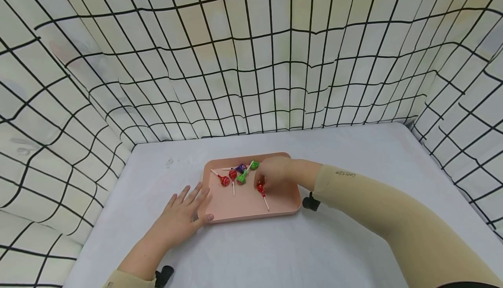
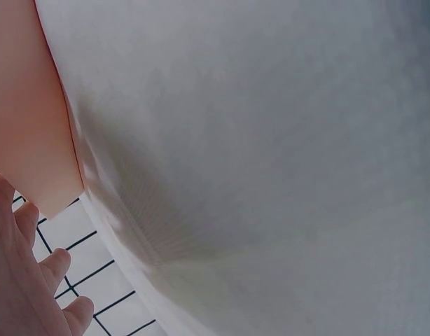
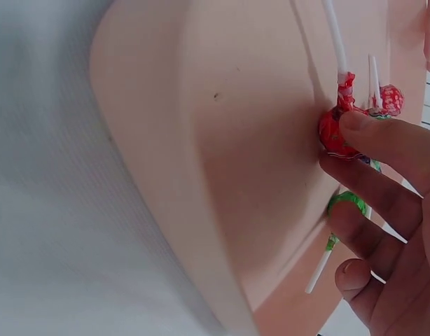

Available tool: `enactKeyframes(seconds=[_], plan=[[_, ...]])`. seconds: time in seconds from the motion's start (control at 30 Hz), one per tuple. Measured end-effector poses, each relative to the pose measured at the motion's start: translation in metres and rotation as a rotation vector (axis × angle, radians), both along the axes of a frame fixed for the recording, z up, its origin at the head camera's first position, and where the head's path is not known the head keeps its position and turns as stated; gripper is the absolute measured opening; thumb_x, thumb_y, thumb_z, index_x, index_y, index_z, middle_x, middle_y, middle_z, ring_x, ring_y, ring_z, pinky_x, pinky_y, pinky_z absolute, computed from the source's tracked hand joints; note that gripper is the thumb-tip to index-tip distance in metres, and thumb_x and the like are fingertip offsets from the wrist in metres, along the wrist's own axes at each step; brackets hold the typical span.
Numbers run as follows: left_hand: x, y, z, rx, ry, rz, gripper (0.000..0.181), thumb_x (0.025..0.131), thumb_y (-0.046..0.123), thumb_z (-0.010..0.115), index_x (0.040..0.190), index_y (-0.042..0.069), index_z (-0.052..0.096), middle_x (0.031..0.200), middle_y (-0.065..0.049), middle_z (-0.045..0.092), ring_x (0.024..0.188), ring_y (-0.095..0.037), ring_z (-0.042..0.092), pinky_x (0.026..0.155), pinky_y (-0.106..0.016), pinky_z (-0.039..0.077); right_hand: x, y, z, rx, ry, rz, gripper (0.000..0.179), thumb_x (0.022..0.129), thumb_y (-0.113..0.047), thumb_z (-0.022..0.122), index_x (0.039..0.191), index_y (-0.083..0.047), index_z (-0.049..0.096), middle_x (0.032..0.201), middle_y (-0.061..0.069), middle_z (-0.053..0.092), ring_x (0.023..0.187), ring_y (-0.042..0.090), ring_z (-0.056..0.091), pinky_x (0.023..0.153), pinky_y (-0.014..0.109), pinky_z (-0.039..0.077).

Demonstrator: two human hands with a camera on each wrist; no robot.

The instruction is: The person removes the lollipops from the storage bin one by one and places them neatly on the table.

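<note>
A pink rectangular tray (image 1: 235, 205) lies on the white table. Over its right part, my right hand (image 1: 277, 172) pinches a red-wrapped lollipop (image 3: 334, 136) by its candy head, between thumb and index finger. The white stick points away from the fingers. Beneath the other fingers in the right wrist view lies a green lollipop (image 3: 347, 201). My left hand (image 1: 182, 216) has its fingers spread at the tray's left edge, thumb by the near left corner. Toward the tray's back left sit two red lollipops, a purple lollipop (image 1: 241, 168) and another green lollipop (image 1: 241, 179).
The white-covered table (image 1: 346, 244) extends around the tray. White walls with a black grid (image 1: 251, 61) enclose its back and sides. Black wrist devices (image 1: 311, 203) sit at both sleeves.
</note>
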State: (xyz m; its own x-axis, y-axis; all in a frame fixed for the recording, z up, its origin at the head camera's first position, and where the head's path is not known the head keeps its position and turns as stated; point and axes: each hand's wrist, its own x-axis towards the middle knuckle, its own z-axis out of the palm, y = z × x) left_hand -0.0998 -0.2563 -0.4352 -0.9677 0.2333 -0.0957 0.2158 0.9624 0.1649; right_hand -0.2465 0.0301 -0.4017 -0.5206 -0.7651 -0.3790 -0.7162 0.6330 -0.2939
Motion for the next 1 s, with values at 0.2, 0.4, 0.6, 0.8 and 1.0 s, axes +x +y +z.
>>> enactKeyframes(seconds=[0.2, 0.4, 0.6, 0.8, 1.0], plan=[[-0.002, 0.001, 0.001, -0.008, 0.004, -0.003, 0.081, 0.093, 0.062, 0.055, 0.157, 0.02, 0.03, 0.164, -0.008, 0.021, 0.148, -0.043, 0.017, 0.116, -0.066, 0.012, -0.003, 0.003, -0.001, -0.024, 0.03, -0.01, 0.022, 0.093, -0.02, 0.069, 0.109, -0.033, 0.078, 0.095, -0.018, 0.066, 0.093, 0.007, 0.056, 0.086, 0.028, 0.049], [-0.003, 0.002, 0.003, -0.012, -0.004, -0.001, 0.081, 0.093, 0.062, 0.056, 0.157, 0.021, 0.03, 0.164, -0.008, 0.021, 0.148, -0.043, 0.016, 0.116, -0.066, 0.012, -0.007, 0.006, 0.002, -0.049, 0.023, -0.053, 0.027, 0.093, -0.018, 0.067, 0.114, -0.031, 0.077, 0.1, -0.017, 0.067, 0.099, 0.007, 0.056, 0.093, 0.031, 0.049], [-0.003, 0.002, 0.001, -0.013, -0.001, -0.001, 0.081, 0.092, 0.062, 0.055, 0.157, 0.021, 0.031, 0.164, -0.007, 0.021, 0.148, -0.043, 0.017, 0.116, -0.066, 0.012, -0.012, 0.013, 0.009, -0.094, 0.003, -0.045, 0.029, 0.093, -0.016, 0.066, 0.118, -0.025, 0.075, 0.106, -0.014, 0.07, 0.105, 0.011, 0.059, 0.101, 0.033, 0.046], [-0.002, 0.001, 0.0, -0.006, -0.004, 0.001, 0.081, 0.092, 0.063, 0.055, 0.157, 0.021, 0.03, 0.164, -0.008, 0.021, 0.148, -0.043, 0.017, 0.116, -0.066, 0.012, -0.016, 0.022, 0.013, -0.135, 0.002, -0.066, 0.029, 0.091, -0.017, 0.069, 0.119, -0.024, 0.075, 0.107, -0.013, 0.071, 0.104, 0.014, 0.06, 0.1, 0.035, 0.047], [-0.001, 0.0, -0.001, -0.007, -0.001, -0.001, 0.081, 0.092, 0.063, 0.055, 0.157, 0.02, 0.03, 0.164, -0.008, 0.021, 0.148, -0.043, 0.017, 0.115, -0.066, 0.013, -0.015, 0.036, 0.021, -0.14, -0.004, -0.096, 0.029, 0.092, -0.017, 0.07, 0.12, -0.023, 0.074, 0.11, -0.012, 0.071, 0.113, 0.019, 0.06, 0.103, 0.038, 0.045]])
